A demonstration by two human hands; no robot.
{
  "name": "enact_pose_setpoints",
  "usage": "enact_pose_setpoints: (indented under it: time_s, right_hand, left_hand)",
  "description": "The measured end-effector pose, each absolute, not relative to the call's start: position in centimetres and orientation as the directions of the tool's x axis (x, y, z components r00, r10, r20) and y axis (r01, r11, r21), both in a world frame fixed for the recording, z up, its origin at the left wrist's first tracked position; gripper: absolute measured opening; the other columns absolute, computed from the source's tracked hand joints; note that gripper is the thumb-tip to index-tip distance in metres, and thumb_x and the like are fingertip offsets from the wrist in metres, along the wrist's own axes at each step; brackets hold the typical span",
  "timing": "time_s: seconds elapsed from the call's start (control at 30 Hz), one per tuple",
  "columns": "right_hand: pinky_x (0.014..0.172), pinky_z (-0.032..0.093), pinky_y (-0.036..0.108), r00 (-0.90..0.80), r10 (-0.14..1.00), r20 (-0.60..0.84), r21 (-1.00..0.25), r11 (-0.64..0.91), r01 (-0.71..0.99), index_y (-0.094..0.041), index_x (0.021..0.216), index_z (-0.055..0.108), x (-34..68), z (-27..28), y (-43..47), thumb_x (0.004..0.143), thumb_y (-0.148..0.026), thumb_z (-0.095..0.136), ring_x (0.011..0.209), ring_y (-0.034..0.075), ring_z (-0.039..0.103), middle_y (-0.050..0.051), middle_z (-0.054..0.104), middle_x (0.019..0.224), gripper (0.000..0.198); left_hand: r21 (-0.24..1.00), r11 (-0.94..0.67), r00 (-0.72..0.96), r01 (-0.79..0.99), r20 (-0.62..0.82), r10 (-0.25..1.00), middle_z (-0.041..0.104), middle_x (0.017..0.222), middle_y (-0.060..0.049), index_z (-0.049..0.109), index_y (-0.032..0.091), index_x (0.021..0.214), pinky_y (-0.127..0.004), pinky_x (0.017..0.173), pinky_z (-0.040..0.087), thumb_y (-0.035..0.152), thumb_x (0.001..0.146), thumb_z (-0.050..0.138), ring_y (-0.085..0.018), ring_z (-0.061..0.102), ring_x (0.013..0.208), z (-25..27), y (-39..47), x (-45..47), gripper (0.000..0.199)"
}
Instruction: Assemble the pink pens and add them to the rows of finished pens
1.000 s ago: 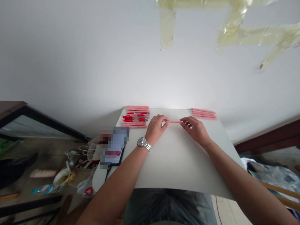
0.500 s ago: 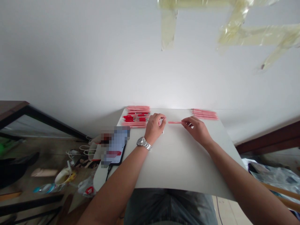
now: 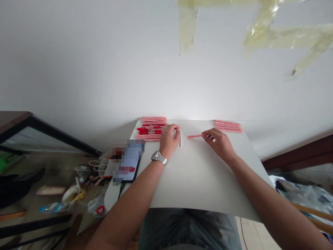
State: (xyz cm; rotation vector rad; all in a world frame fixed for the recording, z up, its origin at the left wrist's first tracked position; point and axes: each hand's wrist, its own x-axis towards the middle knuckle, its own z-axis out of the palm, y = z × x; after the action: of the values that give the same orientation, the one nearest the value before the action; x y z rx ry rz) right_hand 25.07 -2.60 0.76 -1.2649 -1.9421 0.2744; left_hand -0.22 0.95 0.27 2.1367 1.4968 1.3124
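Observation:
Between the thumb and fingers of my right hand is a slim pink pen, its free end pointing left over the white table. My left hand, with a silver watch at the wrist, has thumb and index finger pinched together. Whatever sits between those fingertips is hidden or too small to tell. A thin white stick shows right beside the left thumb; I cannot tell whether the hand touches it. Left of that hand lie red pens among rows of pink pens.
Another row of pink pens lies at the back right, near the wall. A phone with a cable sits at the table's left edge. Floor clutter includes a cup and a plastic bottle. Clear plastic bags are at the right.
My left hand has shifted slightly left, and more of the white stick shows beside it. The pink pen in my right hand has tilted, its left end a little lower.

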Motion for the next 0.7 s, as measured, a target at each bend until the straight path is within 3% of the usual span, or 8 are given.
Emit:
enact_pose_setpoints:
  time_s: [0.7]
  right_hand:
    - [0.066,0.054,0.031,-0.172,0.846,0.505,-0.546,0.468,0.695,-0.022,0.104,0.073,25.20,0.62,-2.50,0.102,-0.039,0.056,0.071,0.017,0.065,0.007,0.068,0.092,0.024]
  left_hand:
    - [0.569,-0.471,0.123,0.673,0.542,0.831,0.066,0.098,-0.006,0.066,0.023,0.095,-0.040,0.094,0.048,0.018,0.096,0.058,-0.023,0.060,0.097,0.33,0.83,-0.33,0.009]
